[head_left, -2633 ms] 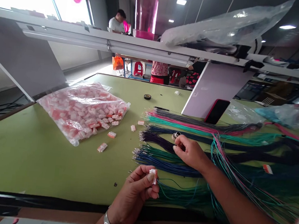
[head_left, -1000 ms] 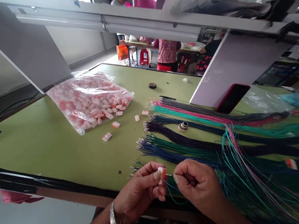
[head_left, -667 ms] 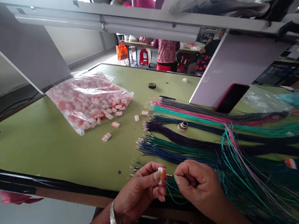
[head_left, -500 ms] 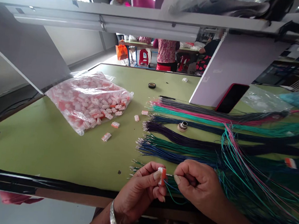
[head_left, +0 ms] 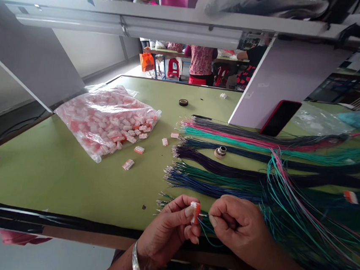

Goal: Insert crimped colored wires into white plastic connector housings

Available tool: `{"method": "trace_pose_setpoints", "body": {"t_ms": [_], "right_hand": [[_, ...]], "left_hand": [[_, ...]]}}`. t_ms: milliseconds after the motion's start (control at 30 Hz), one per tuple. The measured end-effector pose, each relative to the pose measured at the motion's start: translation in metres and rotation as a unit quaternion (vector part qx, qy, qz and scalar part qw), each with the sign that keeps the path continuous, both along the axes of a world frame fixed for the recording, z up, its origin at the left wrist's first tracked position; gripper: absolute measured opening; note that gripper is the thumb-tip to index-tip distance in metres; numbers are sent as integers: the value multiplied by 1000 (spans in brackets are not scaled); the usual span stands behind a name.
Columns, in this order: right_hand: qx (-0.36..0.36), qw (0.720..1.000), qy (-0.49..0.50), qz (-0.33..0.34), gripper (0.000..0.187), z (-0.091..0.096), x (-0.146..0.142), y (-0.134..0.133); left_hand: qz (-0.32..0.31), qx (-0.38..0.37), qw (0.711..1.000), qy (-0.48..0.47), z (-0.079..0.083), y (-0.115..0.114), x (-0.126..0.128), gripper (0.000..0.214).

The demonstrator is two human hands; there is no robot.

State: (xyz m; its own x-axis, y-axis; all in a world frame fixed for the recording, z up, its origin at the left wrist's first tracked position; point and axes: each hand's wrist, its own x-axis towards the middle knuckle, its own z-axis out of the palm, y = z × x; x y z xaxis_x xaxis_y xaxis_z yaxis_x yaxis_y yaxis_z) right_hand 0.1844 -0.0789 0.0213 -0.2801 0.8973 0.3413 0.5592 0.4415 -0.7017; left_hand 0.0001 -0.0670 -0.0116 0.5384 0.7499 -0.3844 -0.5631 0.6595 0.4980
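Note:
Between the thumb and fingers of my left hand [head_left: 171,225] is an orange-and-white connector housing [head_left: 196,213]. Blue and green wires come out of its right side and loop downward. My right hand [head_left: 238,225] pinches a thin wire whose metal terminal end [head_left: 203,215] points at the housing's orange face; I cannot tell whether the tip is inside. Behind the hands lie bundles of blue wires [head_left: 207,186] and dark purple wires [head_left: 215,164], terminals to the left. Loose housings, one of them a white-and-orange housing [head_left: 128,164], lie left of the wires.
A clear plastic bag [head_left: 99,114] of housings spills onto the green table [head_left: 67,183]. Black tape [head_left: 183,102], a tape roll with a metal ring [head_left: 220,152] and a phone [head_left: 280,118] stand farther back. A shelf [head_left: 179,14] spans overhead. People work beyond.
Both hands keep nearly the same place and grip. The right hand's wire end sits slightly lower at the housing. The background person on the right has stretched an arm toward the far table.

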Motion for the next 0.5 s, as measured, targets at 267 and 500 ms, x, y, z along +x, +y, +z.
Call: {"method": "trace_pose_setpoints", "body": {"t_ms": [267,500], "right_hand": [[40,998,-39,15,16,3,-1,-2],[54,997,-59,22,17,1,-1,-6]], "left_hand": [[-3,-2,1000,18,1,-1,0,18],[-4,5,999,41,6,-3,2,18]]}}
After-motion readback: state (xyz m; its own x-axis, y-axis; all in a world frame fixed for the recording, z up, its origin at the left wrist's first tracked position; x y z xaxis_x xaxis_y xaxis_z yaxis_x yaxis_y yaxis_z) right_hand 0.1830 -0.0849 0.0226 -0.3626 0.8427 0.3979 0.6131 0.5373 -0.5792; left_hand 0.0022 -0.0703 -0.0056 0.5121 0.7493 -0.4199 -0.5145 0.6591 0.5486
